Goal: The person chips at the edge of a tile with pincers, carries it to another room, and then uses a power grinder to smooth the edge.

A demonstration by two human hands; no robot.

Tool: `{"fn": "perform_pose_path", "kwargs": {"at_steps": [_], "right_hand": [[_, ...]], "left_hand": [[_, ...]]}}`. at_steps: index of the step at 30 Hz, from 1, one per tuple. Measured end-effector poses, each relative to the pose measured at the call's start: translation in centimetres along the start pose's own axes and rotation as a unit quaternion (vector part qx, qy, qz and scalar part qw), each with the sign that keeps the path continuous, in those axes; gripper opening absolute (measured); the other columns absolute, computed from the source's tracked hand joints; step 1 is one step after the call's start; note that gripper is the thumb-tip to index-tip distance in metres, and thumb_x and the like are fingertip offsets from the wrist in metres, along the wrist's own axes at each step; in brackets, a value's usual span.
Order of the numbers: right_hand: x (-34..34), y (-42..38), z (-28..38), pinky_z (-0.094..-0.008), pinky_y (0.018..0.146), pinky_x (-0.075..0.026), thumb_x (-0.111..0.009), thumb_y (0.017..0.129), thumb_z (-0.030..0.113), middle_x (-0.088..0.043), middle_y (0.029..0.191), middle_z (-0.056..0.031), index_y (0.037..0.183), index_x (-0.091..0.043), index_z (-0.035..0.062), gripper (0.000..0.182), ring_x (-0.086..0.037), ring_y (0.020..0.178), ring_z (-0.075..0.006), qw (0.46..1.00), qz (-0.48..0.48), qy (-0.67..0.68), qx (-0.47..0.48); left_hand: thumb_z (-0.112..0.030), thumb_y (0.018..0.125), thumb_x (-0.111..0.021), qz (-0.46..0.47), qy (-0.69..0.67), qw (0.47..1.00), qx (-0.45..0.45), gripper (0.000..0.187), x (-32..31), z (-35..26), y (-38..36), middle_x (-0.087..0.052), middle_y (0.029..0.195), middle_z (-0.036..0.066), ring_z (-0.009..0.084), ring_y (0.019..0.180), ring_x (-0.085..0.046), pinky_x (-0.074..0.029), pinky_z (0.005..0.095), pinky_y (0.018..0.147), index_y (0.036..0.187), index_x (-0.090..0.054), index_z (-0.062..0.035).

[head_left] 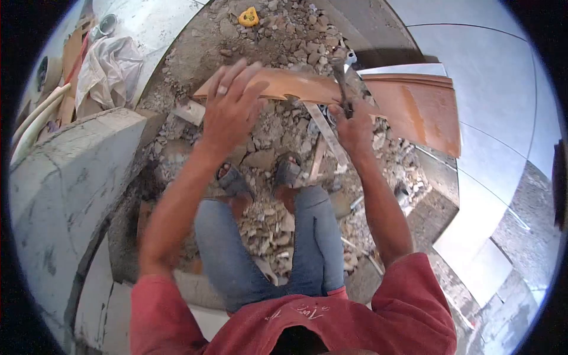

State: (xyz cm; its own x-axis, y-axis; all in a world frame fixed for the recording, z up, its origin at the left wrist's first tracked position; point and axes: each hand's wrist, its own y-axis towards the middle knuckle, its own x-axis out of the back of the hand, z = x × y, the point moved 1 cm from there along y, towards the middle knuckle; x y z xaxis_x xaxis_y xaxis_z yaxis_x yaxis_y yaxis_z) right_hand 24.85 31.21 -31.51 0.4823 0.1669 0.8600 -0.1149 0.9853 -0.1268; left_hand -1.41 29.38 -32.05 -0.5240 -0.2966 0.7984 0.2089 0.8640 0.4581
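A long terracotta-brown tile strip with a ragged notch in its near edge lies crosswise in front of me, above the rubble. My left hand, blurred by motion and wearing a ring, is over the strip's left part with its fingers stretched out past the far edge. At the other end, my right hand is closed around a dark metal hand tool, whose head points away from me and overlaps the strip. Which kind of tool it is, I cannot tell.
Broken rubble surrounds my sandalled feet. Brown tiles are stacked at the right, beside pale floor slabs. A low marbled wall and a plastic sheet stand left. A yellow object lies at the far end.
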Motion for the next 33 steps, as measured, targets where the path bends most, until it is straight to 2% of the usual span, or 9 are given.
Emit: {"fn": "perform_pose_path", "kwargs": {"at_steps": [1, 3, 4, 6, 9, 18, 22, 25, 33], "right_hand": [[-0.2, -0.5, -0.3, -0.0434, 0.071, -0.045, -0.063, 0.085, 0.034, -0.060, 0.087, -0.0229, 0.100, -0.054, -0.0013, 0.040, -0.059, 0.082, -0.0393, 1.000, 0.009, -0.003, -0.009], [-0.8, -1.1, -1.2, -0.0467, 0.071, -0.045, -0.062, 0.084, 0.039, -0.059, 0.087, -0.0250, 0.098, -0.053, -0.0023, 0.045, -0.057, 0.083, -0.0427, 0.999, 0.024, 0.003, -0.030], [-1.1, -1.6, -1.4, -0.0467, 0.071, -0.045, -0.062, 0.084, 0.039, -0.059, 0.087, -0.0250, 0.098, -0.053, -0.0023, 0.045, -0.057, 0.083, -0.0427, 0.999, 0.031, 0.003, -0.032], [-1.4, -2.3, -2.0, -0.0486, 0.071, -0.044, -0.061, 0.084, 0.041, -0.058, 0.089, -0.0270, 0.097, -0.052, -0.0025, 0.047, -0.056, 0.084, -0.0447, 0.999, 0.019, 0.029, -0.041], [-1.4, -3.6, -2.6, -0.0488, 0.072, -0.045, -0.062, 0.084, 0.041, -0.059, 0.087, -0.0271, 0.100, -0.054, -0.0034, 0.048, -0.057, 0.082, -0.0447, 0.998, 0.062, -0.025, 0.004], [4.9, 2.0, 4.6, -0.0466, 0.077, -0.046, -0.055, 0.088, 0.026, -0.059, 0.092, -0.0253, 0.110, -0.055, -0.0009, 0.034, -0.058, 0.087, -0.0424, 0.930, 0.364, 0.012, -0.049], [8.6, 3.9, 5.6, -0.0381, 0.071, -0.048, -0.051, 0.089, 0.011, -0.060, 0.096, -0.0234, 0.121, -0.050, 0.0008, 0.034, -0.062, 0.080, -0.0350, 0.918, 0.383, 0.055, 0.081], [8.9, 3.8, 5.1, -0.0451, 0.089, -0.044, -0.043, 0.090, 0.006, -0.050, 0.117, -0.0290, 0.138, -0.031, 0.0019, 0.050, -0.051, 0.106, -0.0437, 0.874, 0.454, 0.030, 0.174], [9.3, 2.5, 3.8, -0.0432, 0.080, -0.047, -0.043, 0.091, 0.006, -0.054, 0.108, -0.0305, 0.134, -0.036, -0.0021, 0.044, -0.056, 0.096, -0.0434, 0.873, 0.468, -0.013, 0.139]], "left_hand": [[-0.021, 0.076, -0.069, 0.009, -0.008, 1.000, 0.005, 0.030, 0.3, -1.4, -1.7, -0.057, 0.106, 0.009, 0.0291, 0.106, -0.052, -0.039, 0.0417, 0.091, 0.100, -0.057, -0.0089], [-0.028, 0.081, -0.069, -0.097, -0.179, 0.914, 0.352, 0.044, 0.5, -3.6, -4.9, -0.052, 0.116, 0.011, 0.0286, 0.109, -0.049, -0.037, 0.0439, 0.095, 0.113, -0.051, -0.0042], [-0.028, 0.081, -0.069, -0.093, -0.178, 0.912, 0.358, 0.044, 0.0, -4.5, -4.7, -0.052, 0.116, 0.011, 0.0286, 0.109, -0.049, -0.037, 0.0439, 0.095, 0.113, -0.051, -0.0042], [-0.033, 0.085, -0.066, -0.304, -0.508, 0.424, 0.685, 0.056, -2.8, -6.5, -4.2, -0.048, 0.124, 0.010, 0.0282, 0.114, -0.046, -0.035, 0.0433, 0.099, 0.127, -0.041, -0.0053], [-0.036, 0.089, -0.059, -0.326, -0.667, 0.319, 0.590, 0.061, -6.4, -6.9, -3.1, -0.044, 0.130, 0.011, 0.0286, 0.118, -0.045, -0.036, 0.0453, 0.099, 0.135, -0.031, -0.0062], [-0.040, 0.095, -0.041, -0.421, -0.596, 0.250, 0.636, 0.049, -8.3, -5.9, -0.4, -0.047, 0.129, 0.012, 0.0302, 0.118, -0.046, -0.037, 0.0475, 0.100, 0.130, -0.039, -0.0059], [-0.039, 0.096, -0.040, -0.421, -0.579, 0.191, 0.672, 0.047, -7.5, -6.3, -0.4, -0.047, 0.129, 0.012, 0.0305, 0.116, -0.048, -0.040, 0.0458, 0.097, 0.130, -0.040, -0.0058], [-0.043, 0.093, -0.042, -0.423, -0.600, 0.221, 0.642, 0.053, -8.3, -6.7, -0.9, -0.047, 0.130, 0.011, 0.0289, 0.118, -0.047, -0.038, 0.0455, 0.098, 0.131, -0.039, -0.0063], [-0.050, 0.093, -0.039, -0.384, -0.612, 0.209, 0.659, 0.055, -8.0, -7.6, 0.5, -0.050, 0.125, 0.012, 0.0309, 0.114, -0.049, -0.042, 0.0488, 0.087, 0.131, -0.039, -0.0088]]}}
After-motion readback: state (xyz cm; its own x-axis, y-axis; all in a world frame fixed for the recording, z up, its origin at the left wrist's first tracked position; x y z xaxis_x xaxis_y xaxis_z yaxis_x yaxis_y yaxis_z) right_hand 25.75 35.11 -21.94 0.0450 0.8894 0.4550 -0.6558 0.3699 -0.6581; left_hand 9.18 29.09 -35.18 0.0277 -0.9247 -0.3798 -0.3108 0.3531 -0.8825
